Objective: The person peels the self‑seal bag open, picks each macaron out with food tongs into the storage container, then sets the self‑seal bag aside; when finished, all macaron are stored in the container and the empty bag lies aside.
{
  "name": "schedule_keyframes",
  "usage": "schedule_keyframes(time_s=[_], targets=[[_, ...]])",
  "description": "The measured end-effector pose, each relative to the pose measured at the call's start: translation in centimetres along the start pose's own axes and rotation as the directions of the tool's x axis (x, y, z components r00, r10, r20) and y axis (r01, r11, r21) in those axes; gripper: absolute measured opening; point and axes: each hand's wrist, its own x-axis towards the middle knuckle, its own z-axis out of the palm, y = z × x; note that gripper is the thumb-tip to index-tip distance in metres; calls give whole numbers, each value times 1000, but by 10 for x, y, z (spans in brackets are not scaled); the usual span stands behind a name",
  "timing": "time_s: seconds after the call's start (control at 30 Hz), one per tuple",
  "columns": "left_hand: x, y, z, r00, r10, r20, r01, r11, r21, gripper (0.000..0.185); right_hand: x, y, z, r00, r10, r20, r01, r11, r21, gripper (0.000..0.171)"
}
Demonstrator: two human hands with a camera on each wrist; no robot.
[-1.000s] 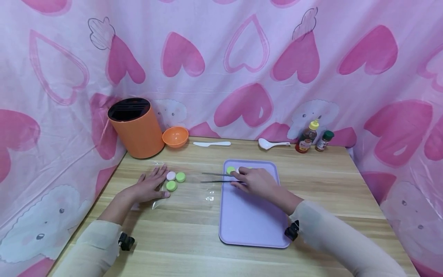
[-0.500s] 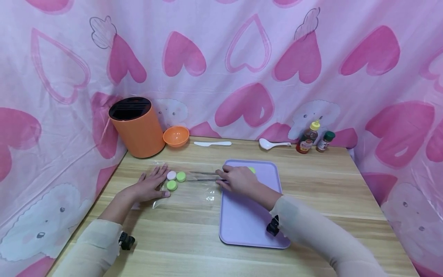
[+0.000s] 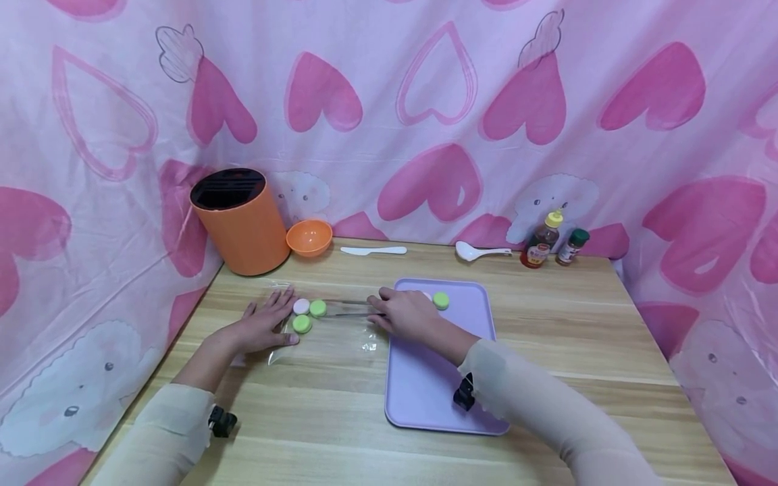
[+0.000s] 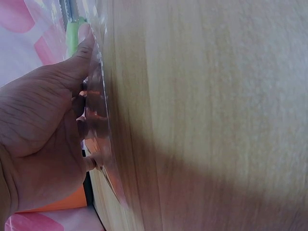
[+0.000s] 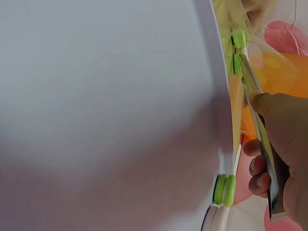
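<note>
My left hand [image 3: 264, 324] rests spread out on a clear plastic bag [image 3: 340, 347], with two green macarons [image 3: 302, 324] and a pale pink one [image 3: 300, 307] beside its fingers, inside the bag's outline. In my right hand [image 3: 408, 314] I hold metal tongs [image 5: 262, 130], pointing left. Their tips are right at the green macaron [image 3: 318, 308] nearest the tray. On the lilac tray [image 3: 446, 398], a green macaron [image 3: 440, 301] lies along the far edge beside a pale one partly behind my hand. Another green macaron [image 5: 224, 190] there shows in the right wrist view, hidden in the head view.
Behind the bag stand an orange knife block [image 3: 243, 233] and an orange bowl [image 3: 309, 238]. A white knife [image 3: 373, 250] and a white spoon [image 3: 480, 252] lie along the back edge. A honey bottle [image 3: 539, 244] and a green-capped jar [image 3: 573, 247] stand at the back right.
My right hand has moved left with the tongs, from over the tray to the macarons in the bag, uncovering the green macaron on the tray. My left hand has stayed put.
</note>
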Motion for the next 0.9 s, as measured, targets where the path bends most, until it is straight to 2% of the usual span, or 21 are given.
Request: schedule_keyframes(time_s=[0.4,0.67,0.9], targets=[[1,-1,2,1000,5,2,-5,1000,1,108,-1,-1,2,1000,2,-1,-2,1000,-12,31],[1,0,1,1000,0,6,0,1000,0,107,-10,7,-2,999,-3,-36,2,999,-39,35],[2,-2,0,1000,-6,9,6,1000,6,106,-19,15,-8,995,-27,-91,23,999,-41,32]])
